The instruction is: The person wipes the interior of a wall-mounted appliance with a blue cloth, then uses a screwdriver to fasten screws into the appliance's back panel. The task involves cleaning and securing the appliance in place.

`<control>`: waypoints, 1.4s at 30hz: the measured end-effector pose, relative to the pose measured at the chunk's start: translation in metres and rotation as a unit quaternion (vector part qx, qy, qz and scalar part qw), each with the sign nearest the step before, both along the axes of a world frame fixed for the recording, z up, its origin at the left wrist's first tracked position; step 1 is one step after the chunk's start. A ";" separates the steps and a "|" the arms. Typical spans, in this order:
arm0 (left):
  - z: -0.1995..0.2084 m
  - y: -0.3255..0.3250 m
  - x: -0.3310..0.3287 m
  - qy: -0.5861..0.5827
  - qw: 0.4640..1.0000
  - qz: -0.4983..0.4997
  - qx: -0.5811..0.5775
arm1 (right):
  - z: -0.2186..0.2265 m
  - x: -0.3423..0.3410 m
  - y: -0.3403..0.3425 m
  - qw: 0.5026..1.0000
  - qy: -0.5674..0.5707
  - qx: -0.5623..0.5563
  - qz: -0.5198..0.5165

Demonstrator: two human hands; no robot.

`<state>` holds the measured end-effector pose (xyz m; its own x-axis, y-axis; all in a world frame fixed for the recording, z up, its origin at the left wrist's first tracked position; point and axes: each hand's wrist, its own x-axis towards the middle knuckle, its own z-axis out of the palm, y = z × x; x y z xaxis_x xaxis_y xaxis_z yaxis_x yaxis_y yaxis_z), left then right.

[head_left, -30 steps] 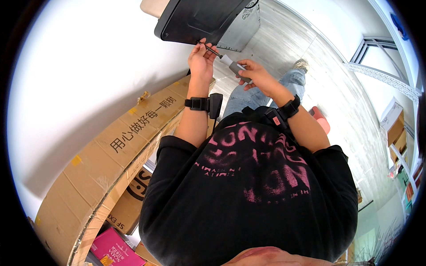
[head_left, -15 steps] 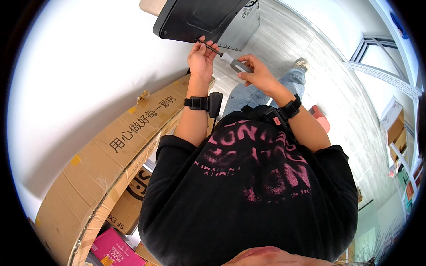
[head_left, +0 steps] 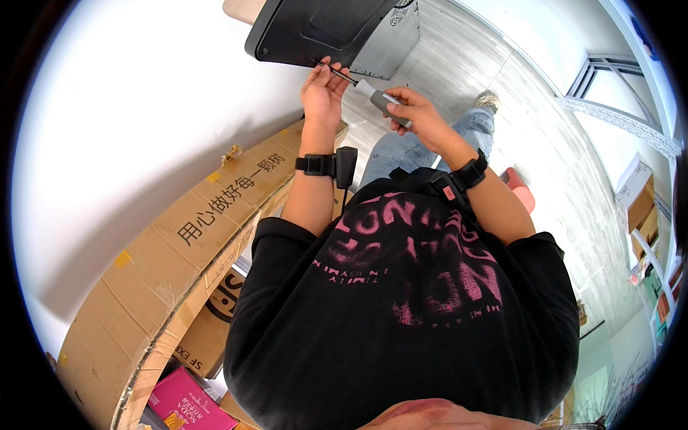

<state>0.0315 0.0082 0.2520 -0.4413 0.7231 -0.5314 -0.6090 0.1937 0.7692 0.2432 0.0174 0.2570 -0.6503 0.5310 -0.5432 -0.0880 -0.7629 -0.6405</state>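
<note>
A screwdriver (head_left: 388, 106) with a grey handle and a thin dark shaft slants up and left from my right hand (head_left: 419, 117). My right fingers wrap round its handle. With its fingers round the shaft close to the tip, my left hand (head_left: 324, 92) steadies the other end. The tip meets the lower edge of a black panel-like case (head_left: 315, 32) at the top of the view. Whatever the tip touches there is too small to make out.
Along the left runs a long brown cardboard box (head_left: 165, 222) beside a white wall. Below it lie another carton (head_left: 208, 337) and a magenta box (head_left: 188, 403). A grey box-shaped unit (head_left: 394, 46) adjoins the case. Shelving with boxes (head_left: 641, 201) lines the right.
My right fingers have shifted their grip, now wrapping further round the screwdriver handle. The left hand has barely moved and still holds the shaft.
</note>
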 end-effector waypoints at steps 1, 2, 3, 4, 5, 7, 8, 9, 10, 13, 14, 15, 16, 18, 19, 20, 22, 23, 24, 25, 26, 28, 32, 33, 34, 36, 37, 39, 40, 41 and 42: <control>0.000 0.000 0.000 0.002 1.000 -0.002 -0.001 | -0.001 0.001 0.000 1.000 0.000 0.002 0.002; 0.000 0.000 0.000 0.006 1.000 -0.003 -0.004 | -0.003 0.001 0.000 1.000 0.000 0.004 0.004; 0.001 0.000 0.001 0.010 1.000 -0.003 -0.007 | -0.005 0.001 0.000 1.000 0.000 0.006 0.006; 0.002 0.000 0.001 0.014 1.000 -0.003 -0.010 | -0.005 0.002 0.000 1.000 -0.001 0.005 0.005; 0.001 0.000 0.001 0.011 1.000 0.002 -0.008 | -0.005 0.002 0.000 1.000 -0.002 0.004 0.004; 0.000 0.001 0.001 0.004 1.000 0.014 -0.004 | -0.006 0.002 0.000 1.000 -0.003 0.004 0.007; -0.001 0.001 0.001 0.005 1.000 0.013 -0.005 | -0.006 0.002 0.000 1.000 -0.004 0.006 0.009; -0.002 0.001 0.000 0.005 1.000 0.013 -0.006 | -0.007 0.002 0.001 1.000 -0.004 0.008 0.012; -0.002 0.001 0.000 0.006 1.000 0.012 -0.007 | -0.007 0.002 0.001 1.000 -0.005 0.008 0.011; 0.000 0.001 0.001 0.007 1.000 0.013 -0.011 | -0.007 0.003 0.001 1.000 -0.007 0.009 0.011; 0.000 0.001 0.001 0.007 1.000 0.012 -0.010 | -0.007 0.003 0.001 1.000 -0.006 0.008 0.011; 0.000 0.001 0.001 0.006 1.000 0.010 -0.009 | -0.007 0.003 0.001 1.000 -0.005 0.007 0.012; 0.000 0.001 0.001 0.006 1.000 0.009 -0.007 | -0.006 0.003 0.001 1.000 -0.004 0.006 0.013; 0.003 0.001 0.002 0.008 1.000 0.007 -0.011 | -0.005 0.003 0.001 1.000 -0.003 0.005 0.013; 0.004 0.001 0.003 0.009 1.000 0.006 -0.013 | -0.006 0.003 0.001 1.000 -0.002 0.004 0.012; 0.004 0.001 0.003 0.007 1.000 0.005 -0.013 | -0.008 0.004 0.002 1.000 0.000 0.003 0.011; 0.003 0.000 0.002 0.003 1.000 0.005 -0.014 | -0.007 0.004 0.002 1.000 -0.002 0.002 0.014; 0.002 0.000 0.001 0.002 1.000 0.005 -0.012 | -0.006 0.003 0.002 1.000 -0.006 0.002 0.018; 0.001 0.000 0.001 0.001 1.000 0.005 -0.010 | -0.004 0.003 0.002 1.000 -0.009 0.003 0.021; 0.000 0.000 0.000 -0.001 1.000 0.005 -0.009 | -0.005 0.003 0.002 1.000 -0.006 0.003 0.021; 0.000 -0.001 0.000 0.000 1.000 0.001 -0.009 | -0.007 0.004 0.002 1.000 -0.002 0.003 0.021; -0.001 -0.001 -0.001 0.002 1.000 -0.009 -0.010 | -0.008 0.004 0.002 1.000 0.002 0.001 0.018; 0.001 -0.001 0.000 0.001 1.000 -0.013 -0.009 | -0.007 0.005 0.002 1.000 0.004 -0.004 0.013; 0.001 -0.001 -0.001 -0.001 1.000 -0.012 -0.008 | -0.006 0.005 0.001 1.000 0.005 -0.005 0.014; 0.001 -0.001 -0.001 -0.003 1.000 -0.010 -0.006 | -0.006 0.006 0.001 1.000 0.004 -0.004 0.015; 0.001 -0.002 -0.001 -0.001 1.000 -0.011 -0.006 | -0.006 0.006 0.000 1.000 0.002 -0.004 0.019; 0.001 -0.002 -0.001 0.001 1.000 -0.012 -0.006 | -0.006 0.006 0.000 1.000 0.002 -0.005 0.020; 0.001 -0.002 -0.001 0.002 1.000 -0.011 -0.009 | -0.006 0.006 0.000 1.000 0.002 -0.007 0.021; 0.002 -0.002 -0.001 0.002 1.000 -0.011 -0.010 | -0.006 0.006 0.000 1.000 0.002 -0.007 0.021; 0.002 -0.002 -0.001 0.000 1.000 -0.011 -0.010 | -0.006 0.006 0.000 1.000 0.003 -0.008 0.021; 0.002 -0.001 -0.001 -0.002 1.000 -0.010 -0.009 | -0.006 0.006 0.000 1.000 0.003 -0.009 0.020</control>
<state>0.0306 0.0067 0.2539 -0.4245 0.7223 -0.5459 -0.6070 0.2204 0.7636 0.2496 0.0176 0.2514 -0.6743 0.4945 -0.5484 -0.0606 -0.7772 -0.6263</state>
